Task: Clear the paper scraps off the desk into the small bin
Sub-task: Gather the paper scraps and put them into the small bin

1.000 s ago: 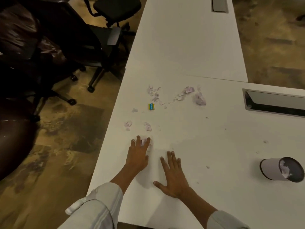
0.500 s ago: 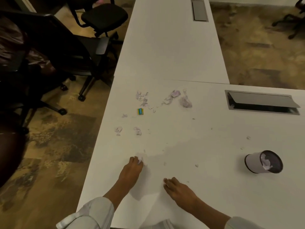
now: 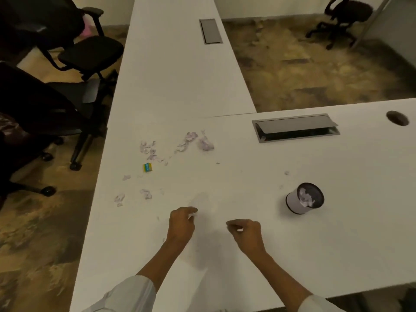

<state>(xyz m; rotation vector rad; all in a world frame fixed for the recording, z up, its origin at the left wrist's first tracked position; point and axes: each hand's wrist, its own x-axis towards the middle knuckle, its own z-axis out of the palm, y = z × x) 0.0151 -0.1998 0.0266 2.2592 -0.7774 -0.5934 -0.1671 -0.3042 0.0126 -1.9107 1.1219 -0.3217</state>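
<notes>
Pale purple paper scraps point(image 3: 190, 143) lie scattered across the white desk point(image 3: 247, 255), with more scraps point(image 3: 145, 193) nearer the left edge. The small white bin point(image 3: 297, 202) stands tilted toward me at the right, with scraps showing inside it. My left hand point(image 3: 181, 224) is curled over the desk, pinching a small white scrap point(image 3: 191, 215) at its fingertips. My right hand point(image 3: 247, 233) is closed beside it, with a bit of white paper showing between its fingers. Both hands sit left of the bin.
A small green and yellow eraser point(image 3: 148, 167) lies among the scraps. A cable tray with an open lid point(image 3: 295, 128) is set into the desk at the back right, beside a round grommet hole point(image 3: 397, 118). Black office chairs point(image 3: 74, 70) stand left of the desk.
Both hands lay flat on the desk, then closed into pinches as they drew back toward me. The left hand picked up a scrap. The view swung right.
</notes>
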